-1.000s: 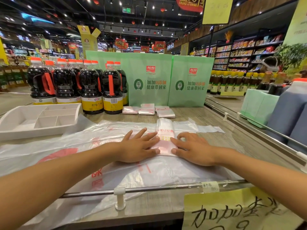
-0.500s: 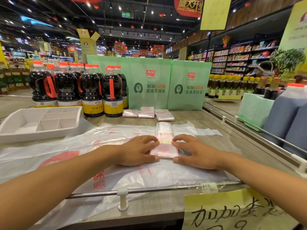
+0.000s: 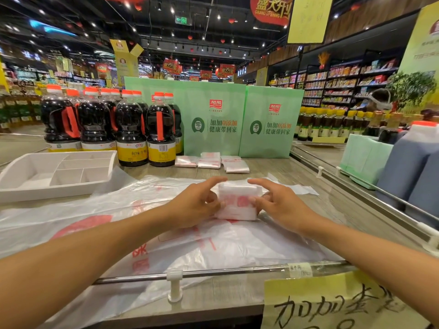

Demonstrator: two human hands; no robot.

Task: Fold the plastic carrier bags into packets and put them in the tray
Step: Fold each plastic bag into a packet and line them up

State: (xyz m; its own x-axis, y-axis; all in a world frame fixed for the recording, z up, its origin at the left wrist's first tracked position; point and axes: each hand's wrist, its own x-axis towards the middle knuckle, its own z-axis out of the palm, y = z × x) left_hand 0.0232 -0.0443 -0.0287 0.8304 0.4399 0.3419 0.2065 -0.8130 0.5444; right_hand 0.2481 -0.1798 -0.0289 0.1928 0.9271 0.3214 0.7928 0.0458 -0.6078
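– packet check: where's it sitting, and what are the hands up to?

– the folded packet [image 3: 237,203] is mid-counter, on top of the loose carrier bags [image 3: 114,210] spread flat across the wooden counter [image 3: 273,167]. the left hand [image 3: 194,206] has its left edge and the right hand [image 3: 282,205] has its right edge. both are pinching it: thumbs and lower fingers are curled in against the sides, and each index finger pokes out fairly straight over the far top edge. can't tell if the bottom is touching the plastic underneath or raised a bit off it.

– ok, and the tray?

– the white divided tray [image 3: 47,193] is off to the left, well apart from the packet. the spread plastic runs right up to its near right corner. a few finished packets [image 3: 211,160] lie in a row at the back of the counter, just in front of the green paper bags [image 3: 213,119] and right beside the soy sauce bottles [image 3: 130,129]. a metal rail [image 3: 213,273] runs along the near edge, with a yellow handwritten sign [image 3: 332,305] under it on the right.
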